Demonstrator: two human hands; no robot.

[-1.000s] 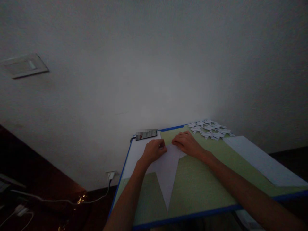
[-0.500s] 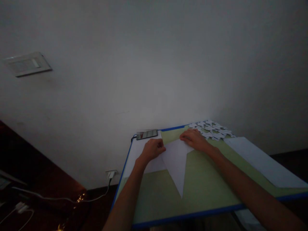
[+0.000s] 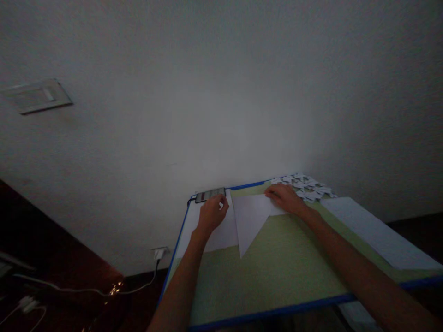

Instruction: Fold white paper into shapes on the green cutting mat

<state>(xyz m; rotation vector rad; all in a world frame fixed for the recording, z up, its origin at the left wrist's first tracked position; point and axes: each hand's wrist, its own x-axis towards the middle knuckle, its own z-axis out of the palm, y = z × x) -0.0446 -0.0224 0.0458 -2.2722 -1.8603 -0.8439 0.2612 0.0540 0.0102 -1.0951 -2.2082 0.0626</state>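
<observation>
A folded sheet of white paper [image 3: 249, 219] lies on a pale green tabletop [image 3: 270, 267], one pointed flap reaching toward me. My right hand [image 3: 284, 197] pinches the top right of this paper between thumb and fingers. To the left, my left hand [image 3: 213, 213] is curled, thumb close to the forefinger, a little apart from the folded paper. Beneath the left hand spreads flat white paper [image 3: 223, 237]; nothing shows between its fingers.
A phone [image 3: 209, 195] with a cable lies at the back left edge. Several small folded paper pieces [image 3: 306, 186] sit at the back right. A stack of white paper [image 3: 370, 233] runs along the right side. Behind the table rises a wall [image 3: 221, 115] with a plugged-in charger [image 3: 159, 253].
My left hand has come off the folded paper and moved up and left. The paper's pointed flap has swung left, and my right hand has shifted slightly right, still pinching.
</observation>
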